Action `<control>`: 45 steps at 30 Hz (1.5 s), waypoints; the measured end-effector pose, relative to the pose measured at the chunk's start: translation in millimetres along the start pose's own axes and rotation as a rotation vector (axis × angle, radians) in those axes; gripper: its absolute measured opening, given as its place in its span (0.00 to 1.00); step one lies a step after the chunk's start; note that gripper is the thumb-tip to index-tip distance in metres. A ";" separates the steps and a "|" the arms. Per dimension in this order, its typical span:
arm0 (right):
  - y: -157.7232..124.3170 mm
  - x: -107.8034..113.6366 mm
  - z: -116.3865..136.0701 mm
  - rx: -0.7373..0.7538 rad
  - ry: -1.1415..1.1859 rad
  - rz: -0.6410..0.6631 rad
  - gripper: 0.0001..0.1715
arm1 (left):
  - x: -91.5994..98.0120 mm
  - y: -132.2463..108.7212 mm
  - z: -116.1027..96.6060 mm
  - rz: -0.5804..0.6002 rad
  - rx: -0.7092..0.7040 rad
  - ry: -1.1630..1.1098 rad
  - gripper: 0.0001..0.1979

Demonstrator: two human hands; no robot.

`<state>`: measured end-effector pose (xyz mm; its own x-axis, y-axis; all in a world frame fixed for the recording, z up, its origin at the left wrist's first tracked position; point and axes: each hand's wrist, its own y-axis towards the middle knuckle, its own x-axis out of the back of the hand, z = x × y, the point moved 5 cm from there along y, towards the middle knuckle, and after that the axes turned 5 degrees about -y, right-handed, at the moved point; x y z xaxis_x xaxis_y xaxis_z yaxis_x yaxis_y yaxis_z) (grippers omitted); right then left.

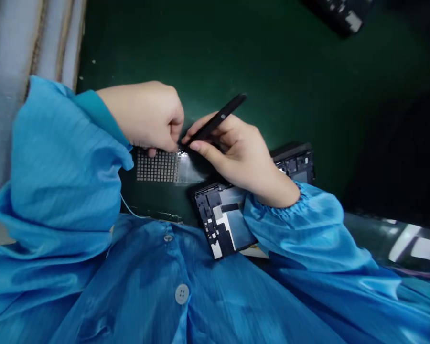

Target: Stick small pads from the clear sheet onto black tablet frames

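My left hand (146, 114) is closed, its fingertips pinching the upper edge of a clear sheet with rows of small grey square pads (157, 167). A slim black pen-like tool (215, 122) is held in my right hand (241, 148), between thumb and fingers, slanting down to the left. Its tip meets the sheet close to my left fingertips; the exact contact is too small to make out. Below my right hand lies an opened phone housing (225, 220) with dark and silvery inner parts, partly covered by my sleeve.
Another opened phone housing (297, 162) lies behind my right wrist. A further dark device (344, 14) is at the top right on the green table (272, 57). Cardboard-edged layers (50, 43) stand at the left. Pale strips (404, 241) are at the lower right.
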<state>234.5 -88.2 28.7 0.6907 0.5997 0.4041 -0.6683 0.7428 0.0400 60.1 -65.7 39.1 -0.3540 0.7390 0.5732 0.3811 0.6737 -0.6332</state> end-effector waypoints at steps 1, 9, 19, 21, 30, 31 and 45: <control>-1.1 0.2 1.0 -0.013 0.008 -0.007 0.15 | 0.9 -0.9 -0.7 -0.001 0.006 0.019 0.05; 7.5 0.6 0.7 -0.104 0.009 -0.027 0.16 | 0.5 -1.4 3.3 0.004 0.085 -0.049 0.10; -109.0 9.4 31.4 -0.292 0.165 -0.671 0.08 | 6.9 -3.6 1.0 -0.021 0.080 0.252 0.24; -132.4 -2.5 28.4 -0.253 0.059 -0.761 0.11 | 5.9 -1.3 9.1 0.005 0.106 0.282 0.23; -136.5 -12.3 28.0 -0.156 -0.188 -0.700 0.17 | -1.5 9.0 43.0 0.049 0.151 0.247 0.35; -134.9 -9.1 34.5 -0.154 -0.252 -0.665 0.17 | -2.1 8.7 42.6 0.053 0.162 0.249 0.34; 4.1 -3.5 6.8 0.020 -0.145 -0.001 0.08 | -2.5 -5.4 1.3 0.076 0.194 0.293 0.14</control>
<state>227.4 -89.3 33.7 0.6449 0.5488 0.5319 -0.6743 0.7362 0.0580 57.8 -71.1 40.4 -0.0604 0.7765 0.6272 0.2179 0.6235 -0.7509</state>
